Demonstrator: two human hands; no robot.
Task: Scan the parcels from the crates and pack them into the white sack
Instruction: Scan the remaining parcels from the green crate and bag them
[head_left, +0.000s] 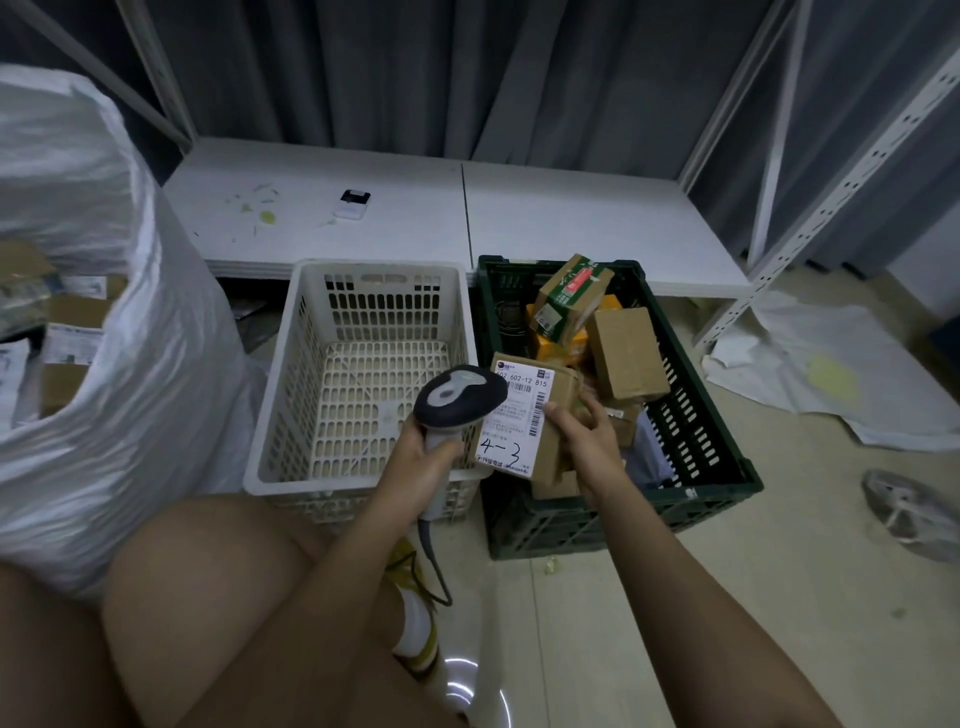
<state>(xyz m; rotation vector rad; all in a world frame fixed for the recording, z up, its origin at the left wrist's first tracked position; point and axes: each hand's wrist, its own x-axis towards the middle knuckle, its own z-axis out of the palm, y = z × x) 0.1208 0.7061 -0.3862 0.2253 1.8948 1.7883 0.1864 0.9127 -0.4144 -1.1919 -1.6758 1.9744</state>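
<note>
A brown cardboard parcel (524, 421) is held up between the two hands, above the near left corner of the dark green crate (696, 415) and just right of the white crate (270, 415). The right hand (592, 436) grips the parcel from its right side, thumb curled onto the edge of the white shipping label (511, 415) and the fingers wrapped round the back of the box. The left hand (423, 457) is closed round the handle of a barcode scanner (460, 397), whose dark head with a grey top sits just left of the parcel and overlaps the label's upper left corner; its cable (434, 566) hangs down past a leg. The label faces the camera: printed digits read "602-12 815" beside a partly hidden number, barcodes run below and along the right edge, and "4-3" is handwritten in black near the bottom, above a line of small print too fine to read. More brown parcels lie in the green crate, the farthest one (569, 296) carrying green and red printing that cannot be read. The white sack (130, 374) stands at the left, open at the top, with labelled boxes visible inside. A small black-and-white device (353, 203) lies on the white table (571, 223) behind the crates.
</note>
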